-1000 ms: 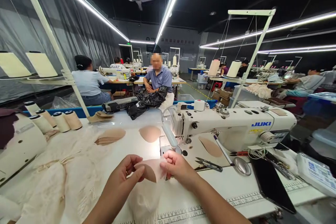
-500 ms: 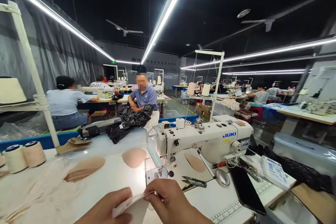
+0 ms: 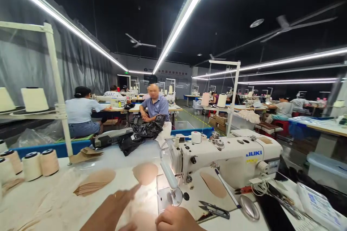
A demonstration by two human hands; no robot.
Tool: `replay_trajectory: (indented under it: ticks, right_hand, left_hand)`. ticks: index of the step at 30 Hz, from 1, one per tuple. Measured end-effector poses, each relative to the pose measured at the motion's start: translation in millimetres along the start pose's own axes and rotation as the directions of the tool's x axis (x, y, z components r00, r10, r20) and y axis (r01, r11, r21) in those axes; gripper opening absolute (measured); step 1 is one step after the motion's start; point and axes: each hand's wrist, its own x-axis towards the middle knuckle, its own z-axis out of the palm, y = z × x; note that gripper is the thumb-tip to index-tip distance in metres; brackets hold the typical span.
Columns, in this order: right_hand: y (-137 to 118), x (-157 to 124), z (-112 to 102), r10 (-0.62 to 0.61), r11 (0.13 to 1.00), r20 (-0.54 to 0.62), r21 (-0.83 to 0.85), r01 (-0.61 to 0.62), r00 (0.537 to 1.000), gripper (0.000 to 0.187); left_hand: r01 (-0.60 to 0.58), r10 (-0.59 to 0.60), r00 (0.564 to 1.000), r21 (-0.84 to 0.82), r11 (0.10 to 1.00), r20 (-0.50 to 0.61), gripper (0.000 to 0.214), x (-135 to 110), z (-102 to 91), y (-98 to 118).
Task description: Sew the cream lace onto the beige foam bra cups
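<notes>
A beige fabric piece (image 3: 143, 220) lies at the bottom of the view, in front of the lit needle area of the white sewing machine (image 3: 225, 158). My left hand (image 3: 112, 207) stretches over the table to the left of it, fingers extended and thumb apart. Curled at the right edge of that piece is my right hand (image 3: 177, 219), just below the presser foot; its fingertips are partly hidden. Behind my left fingers rests a rounded brown piece (image 3: 145, 173). A fanned stack of similar pieces (image 3: 94, 181) sits farther left.
Thread snips (image 3: 214, 209), a silver oval object (image 3: 248, 208) and a black phone (image 3: 273, 211) lie right of the needle. Thread cones (image 3: 49, 162) and pale cloth (image 3: 24, 205) occupy the left. A black plastic bag (image 3: 143, 133) is at the back edge; a person (image 3: 155, 106) sits beyond.
My hands have parted from holding the fabric piece up between them. It is now lower, by the needle area, with the left hand reaching forward and left. The view has shifted.
</notes>
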Motion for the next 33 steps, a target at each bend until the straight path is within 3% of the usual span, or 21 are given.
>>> replay_trajectory:
  ticks: [2,5,6,8,10,12,14,16,20,25,29,33]
  right_hand:
    - [3,-9,-1,0.031,0.997,-0.056,0.076,-0.027,0.998,0.011]
    - [1,-10,-17,0.12,0.967,-0.021,0.228,-0.112,0.993,0.015]
    - [0,-9,-24,0.129,0.951,0.02,0.282,-0.129,0.991,0.019]
    - [-2,-5,-39,0.128,0.918,0.093,0.366,-0.154,0.987,0.025]
    - [-2,-2,-50,0.134,0.897,0.116,0.409,-0.17,0.984,0.028]
    - [-2,1,-55,0.14,0.893,0.088,0.419,-0.164,0.986,0.028]
    - [-2,1,-55,0.142,0.901,0.063,0.405,-0.155,0.988,0.025]
    - [-2,1,-53,0.13,0.923,0.062,0.356,-0.143,0.99,0.021]
    - [0,-5,-49,0.125,0.953,0.097,0.265,-0.147,0.987,0.025]
    - [11,-12,-48,0.09,0.95,0.114,0.289,-0.12,0.989,0.021]
    - [21,-10,-50,0.029,0.962,0.148,0.264,-0.068,0.989,0.018]
    - [32,-8,-46,-0.023,0.974,0.095,0.229,0.001,0.995,0.018]
  left_hand:
    - [0.129,-0.126,0.992,-0.099,0.987,0.03,0.081,45,-26.8,9]
    - [0.351,-0.371,0.928,-0.328,0.877,0.0,0.094,120,-74.2,24]
    - [0.366,-0.424,0.904,-0.405,0.838,-0.061,0.096,138,-85.7,30]
    - [0.255,-0.425,0.869,-0.508,0.823,-0.252,0.084,154,-95.8,43]
    - [0.101,-0.32,0.855,-0.475,0.874,-0.408,0.053,144,-87.8,61]
    - [-0.025,-0.121,0.901,-0.329,0.944,-0.417,0.027,115,-65.7,77]
    - [-0.184,0.124,0.954,-0.206,0.961,-0.273,0.031,83,-36.7,88]
    - [-0.298,0.29,0.954,-0.187,0.936,-0.072,0.031,59,-8.6,92]
    - [-0.289,0.311,0.945,-0.183,0.94,0.102,0.022,39,25.5,85]
    - [-0.265,0.287,0.911,-0.113,0.958,0.296,0.016,37,39.8,73]
    - [-0.271,0.281,0.896,-0.08,0.959,0.344,0.018,41,47.4,72]
    - [-0.312,0.309,0.873,-0.056,0.949,0.378,0.022,53,50.5,76]
